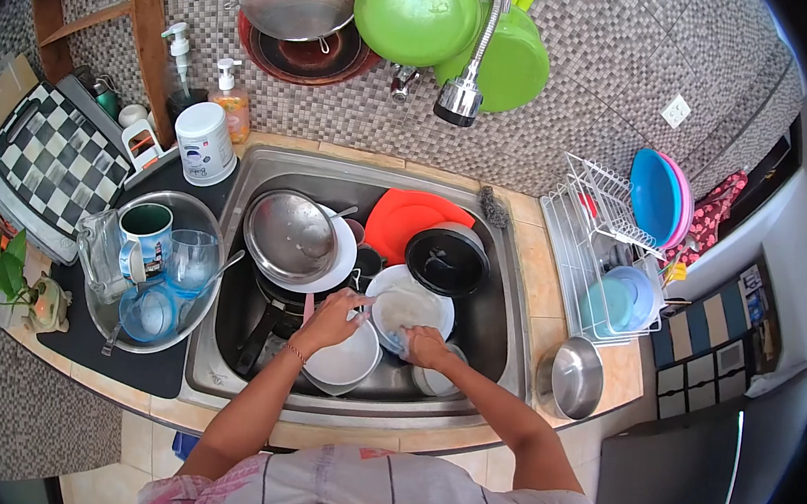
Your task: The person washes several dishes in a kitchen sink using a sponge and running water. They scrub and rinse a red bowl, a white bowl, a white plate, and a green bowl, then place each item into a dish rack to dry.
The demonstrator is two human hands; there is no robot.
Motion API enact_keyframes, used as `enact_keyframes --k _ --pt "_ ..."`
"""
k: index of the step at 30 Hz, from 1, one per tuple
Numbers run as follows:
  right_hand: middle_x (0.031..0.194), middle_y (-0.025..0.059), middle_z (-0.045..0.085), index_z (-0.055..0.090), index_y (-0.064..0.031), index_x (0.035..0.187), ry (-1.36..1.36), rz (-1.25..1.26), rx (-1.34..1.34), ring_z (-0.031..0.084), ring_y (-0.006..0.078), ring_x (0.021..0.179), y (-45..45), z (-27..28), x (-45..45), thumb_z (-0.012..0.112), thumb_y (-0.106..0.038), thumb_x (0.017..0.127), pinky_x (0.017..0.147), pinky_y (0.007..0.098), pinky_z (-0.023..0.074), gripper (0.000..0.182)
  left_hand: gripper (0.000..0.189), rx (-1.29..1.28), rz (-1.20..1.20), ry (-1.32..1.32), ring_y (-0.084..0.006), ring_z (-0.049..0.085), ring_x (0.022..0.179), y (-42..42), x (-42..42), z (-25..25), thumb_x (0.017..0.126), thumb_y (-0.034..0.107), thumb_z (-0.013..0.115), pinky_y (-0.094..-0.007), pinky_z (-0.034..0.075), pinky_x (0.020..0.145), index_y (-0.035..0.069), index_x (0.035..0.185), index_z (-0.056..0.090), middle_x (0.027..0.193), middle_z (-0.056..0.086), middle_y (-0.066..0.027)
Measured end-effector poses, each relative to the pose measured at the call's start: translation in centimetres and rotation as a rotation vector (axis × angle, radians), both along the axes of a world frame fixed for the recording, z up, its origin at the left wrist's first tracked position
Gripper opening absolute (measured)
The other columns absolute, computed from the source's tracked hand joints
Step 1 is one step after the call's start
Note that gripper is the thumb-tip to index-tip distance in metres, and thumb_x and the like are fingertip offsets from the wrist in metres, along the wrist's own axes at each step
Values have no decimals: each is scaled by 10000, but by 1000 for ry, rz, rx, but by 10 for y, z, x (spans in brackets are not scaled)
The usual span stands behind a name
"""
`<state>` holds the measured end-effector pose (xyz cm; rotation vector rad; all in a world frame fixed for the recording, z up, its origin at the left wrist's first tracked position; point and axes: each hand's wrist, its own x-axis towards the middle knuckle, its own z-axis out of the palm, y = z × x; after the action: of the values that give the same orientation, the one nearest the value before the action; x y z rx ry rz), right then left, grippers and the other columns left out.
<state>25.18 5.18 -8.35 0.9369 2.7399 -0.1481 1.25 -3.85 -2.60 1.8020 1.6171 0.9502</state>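
Observation:
A white bowl (427, 311) with cloudy, soapy-looking water sits in the stainless steel sink (486, 376). My right hand (427, 347) is at its near rim, fingers curled beside something pale blue and blurred; whether it grips this or the rim is unclear. At the bowl's left side, my left hand (333, 318) reaches in with thumb and forefinger apart, holding nothing I can make out. Below that hand lies a second white bowl (342, 359). Partly under my right wrist is a pale round container (435, 380). A black bowl (446, 260) stands behind the soapy one.
A metal lid (291, 234) lies on a white plate (344, 264) above dark pans. Red plastic ware (400, 215) leans at the sink's back. Left stands a steel basin (102, 321) of cups; right, a dish rack (569, 268) and steel pot (576, 378). A flexible faucet (459, 101) hangs above.

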Motion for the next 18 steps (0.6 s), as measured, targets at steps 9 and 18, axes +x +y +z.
enact_keyframes --k 9,18 --pt "812 47 654 631 -87 997 761 -631 -458 632 180 710 40 52 25 742 -192 714 629 293 502 323 353 9 -34 -102 -262 594 912 10 1 -19 848 135 591 -420 440 840 157 1200 595 961 594 -119" --pt "831 80 653 616 -39 1045 1034 -299 -261 629 237 689 -8 95 -21 735 -158 717 642 348 499 368 488 -443 42 -1099 -248 626 955 16 15 20 952 322 492 -363 514 859 59 1349 389 1147 565 -132"
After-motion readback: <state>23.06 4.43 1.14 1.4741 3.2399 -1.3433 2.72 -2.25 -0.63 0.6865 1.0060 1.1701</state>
